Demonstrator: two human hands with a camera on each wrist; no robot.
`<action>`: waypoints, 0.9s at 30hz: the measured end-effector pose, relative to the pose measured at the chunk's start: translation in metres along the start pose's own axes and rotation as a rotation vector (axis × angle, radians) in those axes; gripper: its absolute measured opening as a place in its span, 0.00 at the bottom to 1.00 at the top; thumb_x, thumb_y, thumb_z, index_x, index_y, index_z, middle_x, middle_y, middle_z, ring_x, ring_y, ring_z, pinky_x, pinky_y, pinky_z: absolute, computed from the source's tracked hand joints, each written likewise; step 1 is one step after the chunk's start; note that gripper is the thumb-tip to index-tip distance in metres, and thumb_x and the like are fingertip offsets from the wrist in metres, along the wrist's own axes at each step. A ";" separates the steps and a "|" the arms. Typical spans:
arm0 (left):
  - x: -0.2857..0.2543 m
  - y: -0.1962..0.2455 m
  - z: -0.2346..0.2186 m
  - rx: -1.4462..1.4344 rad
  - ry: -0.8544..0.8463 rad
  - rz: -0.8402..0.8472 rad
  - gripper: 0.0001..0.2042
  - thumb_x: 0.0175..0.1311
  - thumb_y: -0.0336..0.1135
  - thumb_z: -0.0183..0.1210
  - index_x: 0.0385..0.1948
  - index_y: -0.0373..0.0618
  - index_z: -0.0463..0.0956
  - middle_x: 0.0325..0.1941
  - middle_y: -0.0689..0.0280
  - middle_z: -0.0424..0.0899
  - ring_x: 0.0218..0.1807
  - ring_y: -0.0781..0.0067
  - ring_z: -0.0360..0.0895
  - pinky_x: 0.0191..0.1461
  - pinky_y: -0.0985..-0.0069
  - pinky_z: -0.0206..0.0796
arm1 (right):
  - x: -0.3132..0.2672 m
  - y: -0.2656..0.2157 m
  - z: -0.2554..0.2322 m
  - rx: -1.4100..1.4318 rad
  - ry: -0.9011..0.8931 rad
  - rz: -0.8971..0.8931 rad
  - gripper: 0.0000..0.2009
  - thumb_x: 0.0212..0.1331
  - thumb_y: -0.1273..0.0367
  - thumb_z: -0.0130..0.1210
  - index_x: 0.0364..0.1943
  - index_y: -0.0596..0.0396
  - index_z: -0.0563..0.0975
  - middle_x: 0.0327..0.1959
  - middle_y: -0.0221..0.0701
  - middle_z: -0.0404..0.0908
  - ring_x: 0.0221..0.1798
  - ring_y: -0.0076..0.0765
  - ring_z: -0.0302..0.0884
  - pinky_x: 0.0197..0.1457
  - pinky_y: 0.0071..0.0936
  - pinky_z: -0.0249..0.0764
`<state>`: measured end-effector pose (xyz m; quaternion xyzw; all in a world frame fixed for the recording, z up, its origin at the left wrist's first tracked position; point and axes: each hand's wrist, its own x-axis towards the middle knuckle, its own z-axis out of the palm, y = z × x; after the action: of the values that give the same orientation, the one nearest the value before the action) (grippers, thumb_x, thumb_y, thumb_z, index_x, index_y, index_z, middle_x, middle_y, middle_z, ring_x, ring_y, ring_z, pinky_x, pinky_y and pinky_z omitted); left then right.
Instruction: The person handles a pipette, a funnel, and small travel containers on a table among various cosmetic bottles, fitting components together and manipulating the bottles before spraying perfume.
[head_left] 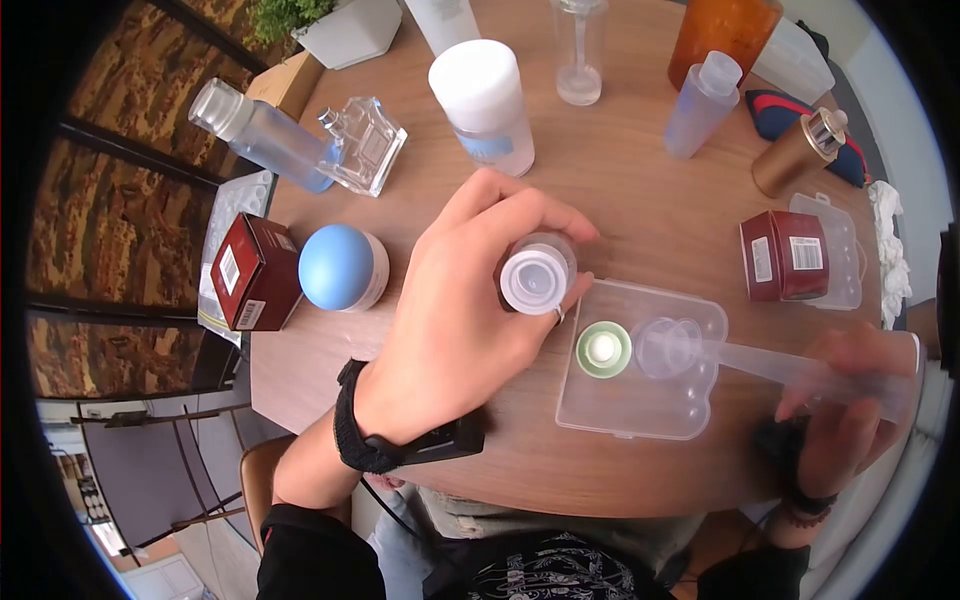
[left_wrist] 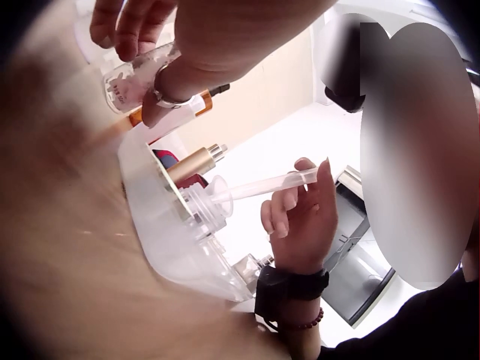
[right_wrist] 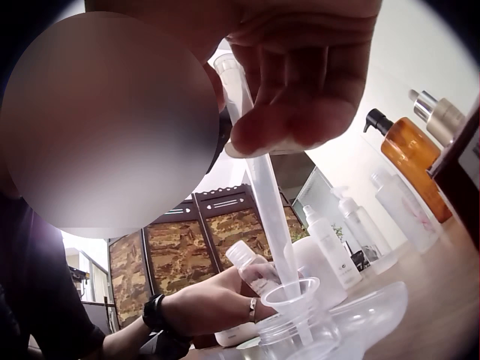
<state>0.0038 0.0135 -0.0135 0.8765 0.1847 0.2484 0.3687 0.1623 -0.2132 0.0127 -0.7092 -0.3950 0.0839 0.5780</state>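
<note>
The two hands are apart: the left hand curls round a small clear bottle, and the right hand grips a clear tube whose lower end reaches into a funnel over a clear jar. Between the hands, a green cap sits beside that jar on a clear tray. Left of the left hand stands a blue-lidded jar; ahead of it, a white-lidded jar.

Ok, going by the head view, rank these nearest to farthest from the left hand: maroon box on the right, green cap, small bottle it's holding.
1. Small bottle: gripped by the left hand.
2. Green cap: just right, on the clear plastic case.
3. Maroon box: well to the right.
</note>
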 end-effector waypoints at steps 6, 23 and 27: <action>0.001 -0.005 0.004 -0.072 -0.017 -0.112 0.14 0.53 0.26 0.71 0.42 0.42 0.80 0.38 0.59 0.77 0.40 0.56 0.78 0.43 0.65 0.71 | -0.003 0.005 -0.007 -0.052 -0.062 -0.073 0.27 0.68 0.45 0.55 0.43 0.60 0.70 0.32 0.33 0.69 0.20 0.27 0.71 0.21 0.20 0.68; -0.018 0.018 -0.002 -0.055 0.285 -0.080 0.39 0.50 0.59 0.72 0.55 0.41 0.63 0.40 0.65 0.70 0.42 0.73 0.68 0.49 0.71 0.61 | 0.003 0.009 0.001 0.067 -0.109 -0.108 0.28 0.66 0.42 0.55 0.39 0.57 0.70 0.23 0.32 0.73 0.18 0.26 0.72 0.20 0.21 0.67; -0.020 0.022 -0.006 -0.135 0.358 0.306 0.24 0.58 0.55 0.66 0.36 0.50 0.63 0.30 0.71 0.60 0.32 0.77 0.54 0.38 0.73 0.47 | -0.004 0.010 0.002 0.022 -0.032 -0.088 0.28 0.65 0.41 0.56 0.38 0.55 0.71 0.22 0.31 0.73 0.17 0.26 0.72 0.19 0.20 0.67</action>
<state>-0.0127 -0.0081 0.0001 0.8097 0.0949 0.4644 0.3460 0.1627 -0.2145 0.0020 -0.6832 -0.4342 0.0741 0.5824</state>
